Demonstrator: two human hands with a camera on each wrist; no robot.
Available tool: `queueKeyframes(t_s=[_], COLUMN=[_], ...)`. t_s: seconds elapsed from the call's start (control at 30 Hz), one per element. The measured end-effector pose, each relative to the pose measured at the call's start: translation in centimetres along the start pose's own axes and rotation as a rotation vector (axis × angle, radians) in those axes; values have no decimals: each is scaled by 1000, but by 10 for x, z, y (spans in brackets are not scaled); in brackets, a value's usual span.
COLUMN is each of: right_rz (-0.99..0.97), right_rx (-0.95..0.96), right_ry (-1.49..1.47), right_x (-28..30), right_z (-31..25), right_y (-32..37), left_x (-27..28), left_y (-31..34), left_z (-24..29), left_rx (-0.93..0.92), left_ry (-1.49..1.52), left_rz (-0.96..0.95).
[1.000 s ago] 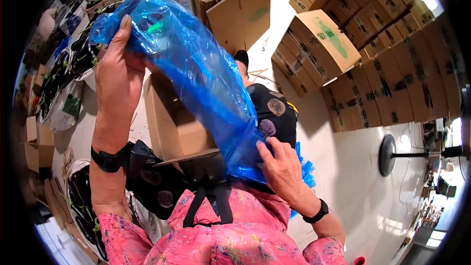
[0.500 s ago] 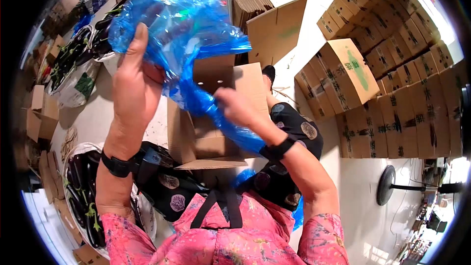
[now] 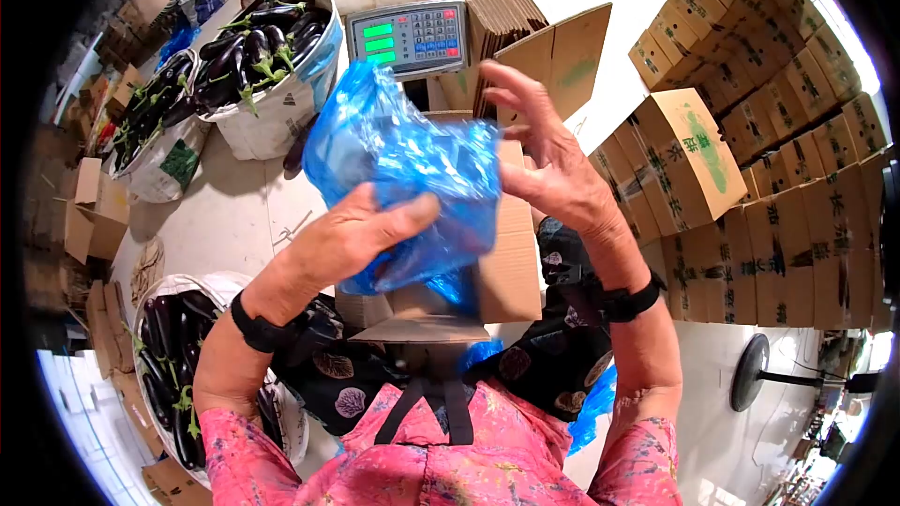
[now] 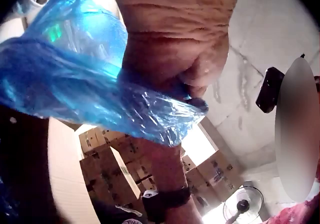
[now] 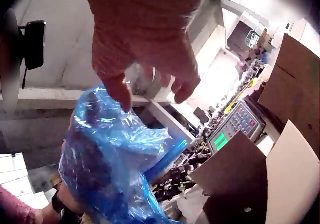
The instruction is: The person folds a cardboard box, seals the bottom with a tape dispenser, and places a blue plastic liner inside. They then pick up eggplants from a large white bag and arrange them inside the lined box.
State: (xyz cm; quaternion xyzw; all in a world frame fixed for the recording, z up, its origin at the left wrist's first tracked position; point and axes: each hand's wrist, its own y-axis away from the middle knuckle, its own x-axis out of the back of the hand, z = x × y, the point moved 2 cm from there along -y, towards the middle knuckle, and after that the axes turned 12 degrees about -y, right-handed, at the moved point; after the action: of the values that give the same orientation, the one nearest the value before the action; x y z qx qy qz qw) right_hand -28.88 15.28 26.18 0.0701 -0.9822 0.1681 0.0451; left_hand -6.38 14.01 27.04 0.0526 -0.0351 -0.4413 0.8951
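A crumpled, see-through blue plastic bag (image 3: 422, 164) is bunched up over an open cardboard box (image 3: 511, 272). My left hand (image 3: 352, 236) pinches its near left side, thumb on the outside and the other fingers hidden by the film. To the bag's right is my right hand (image 3: 560, 169), raised with fingers spread and the thumb right at the bag's edge. In the right wrist view that thumb and the fingers hang above the bag (image 5: 100, 154), gripping nothing. The left wrist view has the bag (image 4: 75, 84) spread out around the left hand.
Behind the box stands a digital scale (image 3: 408, 37) beside a stack of flattened cartons (image 3: 478, 0). White sacks of eggplants (image 3: 258, 61) line the left, with another sack (image 3: 169, 365) near my left elbow. Stacked cartons (image 3: 797, 225) and a stand fan (image 3: 750, 373) are on the right.
The bag went from stretched long to bunched over the box. My left hand came lower and rightward, still holding it. My right hand left the bag's lower end and rose to its right side.
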Motion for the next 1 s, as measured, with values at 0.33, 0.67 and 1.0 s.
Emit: queueKeyframes(t_s=[0.33, 0.67, 1.0], right_rz=[-549, 233, -469], right_rx=[-432, -278, -640], right_ry=[-170, -245, -356], right_x=[1, 23, -39], right_z=[8, 13, 23], right_y=[71, 85, 72], left_x=[44, 14, 31], left_y=[-30, -53, -48], left_z=[-15, -4, 37], left_rx=[67, -103, -225], left_ry=[-76, -297, -575], left_rz=[-2, -212, -136])
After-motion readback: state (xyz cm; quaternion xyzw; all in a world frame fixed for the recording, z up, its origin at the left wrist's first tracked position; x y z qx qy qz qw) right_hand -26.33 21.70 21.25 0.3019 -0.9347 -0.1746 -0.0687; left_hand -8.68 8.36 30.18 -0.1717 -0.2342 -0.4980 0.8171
